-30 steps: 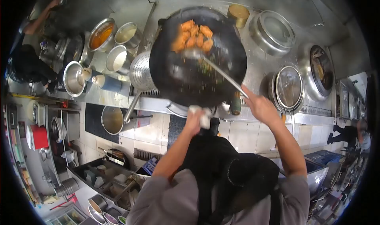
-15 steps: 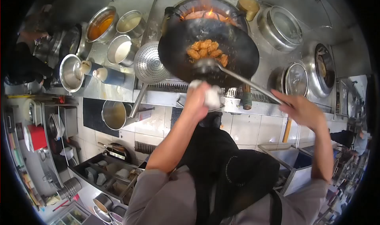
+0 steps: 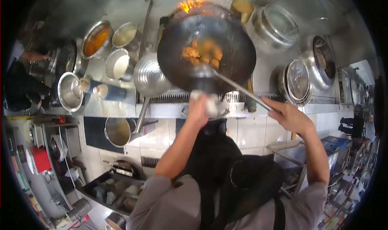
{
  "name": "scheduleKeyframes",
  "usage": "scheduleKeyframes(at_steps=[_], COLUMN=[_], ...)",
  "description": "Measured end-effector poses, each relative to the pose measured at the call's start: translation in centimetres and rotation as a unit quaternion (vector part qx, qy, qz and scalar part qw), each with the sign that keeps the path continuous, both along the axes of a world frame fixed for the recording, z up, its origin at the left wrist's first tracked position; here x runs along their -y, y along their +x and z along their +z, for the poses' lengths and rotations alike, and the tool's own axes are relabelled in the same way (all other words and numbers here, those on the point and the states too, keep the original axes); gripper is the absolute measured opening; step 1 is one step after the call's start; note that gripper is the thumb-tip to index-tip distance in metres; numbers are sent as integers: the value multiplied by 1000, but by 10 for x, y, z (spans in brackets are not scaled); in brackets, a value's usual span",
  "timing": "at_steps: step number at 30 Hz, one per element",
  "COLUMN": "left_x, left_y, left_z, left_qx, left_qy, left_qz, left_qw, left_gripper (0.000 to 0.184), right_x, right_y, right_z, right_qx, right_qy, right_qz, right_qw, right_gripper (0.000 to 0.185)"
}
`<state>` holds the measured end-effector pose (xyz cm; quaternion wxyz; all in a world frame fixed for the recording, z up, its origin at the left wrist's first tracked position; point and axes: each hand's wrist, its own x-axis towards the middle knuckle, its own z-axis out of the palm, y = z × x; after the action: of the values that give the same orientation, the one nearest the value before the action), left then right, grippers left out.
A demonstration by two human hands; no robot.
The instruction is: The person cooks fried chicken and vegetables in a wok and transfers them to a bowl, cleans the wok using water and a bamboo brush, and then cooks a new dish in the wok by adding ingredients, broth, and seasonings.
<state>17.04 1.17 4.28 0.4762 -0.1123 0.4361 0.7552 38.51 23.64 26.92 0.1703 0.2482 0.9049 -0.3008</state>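
Observation:
My left hand [image 3: 197,113] is closed around a folded white cloth [image 3: 211,105] at the near edge of a black wok [image 3: 238,54]; the gripped part of the wok is hidden. My right hand [image 3: 293,119] grips the long handle of a metal ladle [image 3: 244,90]. The ladle's bowl rests low in the wok, just on the near side of some browned, fried-looking food pieces [image 3: 190,54]. Part of the food is blurred by motion. Flames [image 3: 190,3] rise beyond the wok's far rim.
A perforated strainer [image 3: 151,74] lies left of the wok, its handle overhanging the counter edge. Farther left stand a pot of orange liquid [image 3: 96,40], more pots and squeeze bottles [image 3: 109,91]. Lidded pots [image 3: 281,26] and stacked strainers [image 3: 298,80] are right. Another person's arm [image 3: 34,56] shows far left.
The wok has tipped more toward me, and the food has shifted and blurred. Flames behind it leap higher. My right hand and the ladle have moved left; the whole view has shifted slightly.

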Motion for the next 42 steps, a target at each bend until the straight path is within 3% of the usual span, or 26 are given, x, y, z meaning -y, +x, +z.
scheduleKeyframes(at_steps=[3, 4, 6, 7, 9, 10, 12, 13, 14, 16, 17, 18, 19, 20, 22, 24, 26, 28, 30, 32, 33, 34, 36, 37, 39, 42], left_x=[17, 20, 6, -19, -49, -55, -33, -7, 11, 11, 1, -30, -14, 3, 1, 18, 18, -29, -65, -57, -43, -28, -19, -22, -40, -53], left_y=[9, 10, -14, -31, -25, -14, 19, 37, 45, 51, 44, 10, 17, 29, 28, 46, 42, 12, -6, 31, 39, 46, 49, 44, 24, -13], left_z=[75, 80, 84, 82, 25, -6, -50, -66, -72, -8, 15, -8, -11, -8, 12, 64, 67, 87, 38, 0, -53, -61, -38, -25, 20, 26], left_qx=[-30, -8, 47, 44, -11, -35, -71, -51, -33, -126, -61, -7, -2, 10, 4, 5, 10, -7, -29, -88, -80, -84, -158, -109, -9, -16], left_qy=[26, 8, -15, 18, 17, 2, -21, -14, -7, -9, -43, -1, -8, -39, -70, -41, -100, -17, -31, -75, -35, -15, 10, 0, -23, 9], left_qz=[19, 17, -10, -46, -19, 1, 7, 14, 19, 14, -10, -7, -9, 2, 28, 29, 0, -5, -19, 20, 25, 9, -8, 1, 31, -3], left_qw=[999, 1000, 999, 998, 1000, 999, 997, 999, 999, 992, 997, 1000, 1000, 999, 997, 999, 995, 1000, 999, 993, 996, 996, 987, 994, 999, 1000], left_gripper=[29, 29, 26, 16, 10, 11, 24, 30, 37, 42, 39, 34, 34, 33, 29, 26, 24, 6, 9, 20, 31, 35, 35, 32, 21, 15], right_x=[-31, -30, -20, -17, -26, -23, -5, -6, -2, 2, -1, -9, -18, -22, -51, -70, -64, -54, -57, -59, -58, -53, -21, -7, 25, 32], right_y=[8, 17, -9, -24, -35, -42, -36, -19, 0, 25, 25, 26, 23, 10, 30, 40, 34, -4, -13, -9, 6, 25, 55, 58, 65, 52], right_z=[64, 75, 79, 62, -27, -67, -116, -136, -133, -88, -59, -39, -30, 7, 43, 72, 71, 53, -34, -100, -131, -148, -142, -132, -111, -113], right_qx=[64, 118, 89, 86, -36, -4, -17, -103, -149, -89, -49, -4, -39, 41, 37, 51, 84, 102, 26, -11, -56, -104, -225, -220, -330, -330], right_qy=[-37, -74, -20, 30, 97, 170, 202, 182, 167, 130, 102, 71, 20, -8, -9, 6, 4, 109, 187, 248, 216, 184, 90, 86, 38, 86], right_qz=[10, 31, 13, 31, 49, 46, -13, -10, -8, 44, 37, 34, 32, 2, 65, 91, 131, 105, 74, 64, 40, 18, -31, -27, -84, -124], right_qw=[997, 990, 996, 995, 993, 984, 979, 978, 975, 987, 993, 997, 999, 999, 997, 995, 988, 983, 979, 967, 974, 977, 970, 971, 940, 932], right_gripper=[54, 53, 53, 52, 52, 54, 58, 61, 61, 60, 57, 55, 53, 50, 49, 49, 49, 52, 56, 57, 59, 61, 68, 68, 64, 61])
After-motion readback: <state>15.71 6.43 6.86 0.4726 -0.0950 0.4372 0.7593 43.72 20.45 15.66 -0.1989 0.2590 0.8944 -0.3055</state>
